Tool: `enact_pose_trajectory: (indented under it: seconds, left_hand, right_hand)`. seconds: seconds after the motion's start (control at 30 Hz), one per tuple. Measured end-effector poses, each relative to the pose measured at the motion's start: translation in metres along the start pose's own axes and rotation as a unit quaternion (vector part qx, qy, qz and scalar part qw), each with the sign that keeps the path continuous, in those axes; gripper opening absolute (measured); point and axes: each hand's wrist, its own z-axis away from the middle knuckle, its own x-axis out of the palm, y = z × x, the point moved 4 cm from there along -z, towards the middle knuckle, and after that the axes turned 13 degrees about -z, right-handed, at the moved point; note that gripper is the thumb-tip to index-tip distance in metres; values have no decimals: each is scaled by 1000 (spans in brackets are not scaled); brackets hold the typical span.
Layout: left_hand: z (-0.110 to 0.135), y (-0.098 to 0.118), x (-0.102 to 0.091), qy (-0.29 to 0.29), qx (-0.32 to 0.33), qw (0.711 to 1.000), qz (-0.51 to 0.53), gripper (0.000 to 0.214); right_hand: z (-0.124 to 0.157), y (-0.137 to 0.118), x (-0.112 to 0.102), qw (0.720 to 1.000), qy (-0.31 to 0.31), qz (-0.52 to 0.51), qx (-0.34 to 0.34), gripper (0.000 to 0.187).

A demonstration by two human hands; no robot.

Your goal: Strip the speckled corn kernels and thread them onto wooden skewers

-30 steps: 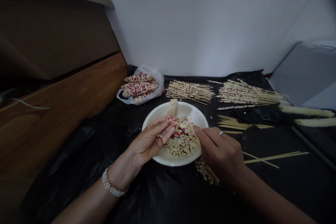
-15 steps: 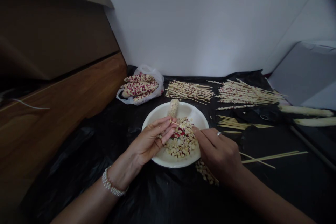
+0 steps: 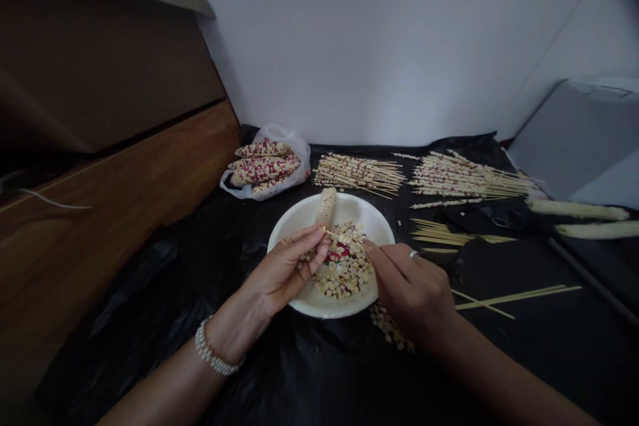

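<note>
My right hand (image 3: 414,286) is closed around a thin bamboo skewer (image 3: 483,304), whose tail sticks out behind the hand to the right. The skewer's front end reaches over the white bowl (image 3: 287,229) toward my left hand (image 3: 292,263). Thumb and fingers of that left hand pinch a small pale corn kernel (image 3: 323,230) at the skewer's tip; the grip is partly hidden. Loose corn kernels (image 3: 344,279) lie in the bowl below both hands. A mostly stripped corn cob (image 3: 327,205) leans at the bowl's far side.
Corn cobs (image 3: 264,165) sit in a plastic bag (image 3: 299,153) at back left. Skewers threaded with kernels (image 3: 354,172) lie behind the bowl, with another threaded bundle (image 3: 449,176) farther right. Bare skewers (image 3: 439,233), pale cobs (image 3: 579,210) and spilled kernels (image 3: 389,326) rest on black plastic (image 3: 200,266).
The skewer in my right hand has shifted slightly left, toward my left fingertips. Both hands stay over the bowl in nearly the same pose; the whole view has drifted slightly.
</note>
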Motion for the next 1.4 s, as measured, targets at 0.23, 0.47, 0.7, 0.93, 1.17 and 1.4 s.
enact_pose_trajectory:
  seconds: [0.23,0.47,0.7,0.93,1.17,1.4]
  left_hand:
    - [-1,-2,2,-5,18,999,-34,12]
    - [4,-6,12,-26,11,997,-69,6]
    - [2,10,4,39,19,999,27,12]
    - [-3,22,-7,78,15,991,108,15]
    - [-4,22,-5,90,65,991,77,17]
    - [2,17,1,71,52,996,23,14]
  right_hand:
    - [2,-1,2,1000,-17,19,12,29]
    - [-7,-7,1,998,-23,61,7,25]
    - [-11,2,-9,988,-51,145,33,38]
    - [-5,45,-25,967,-151,-89,185,23]
    - [-8,51,-28,941,-202,-191,194,26]
    - [-6,41,-14,949,-171,-202,172,26]
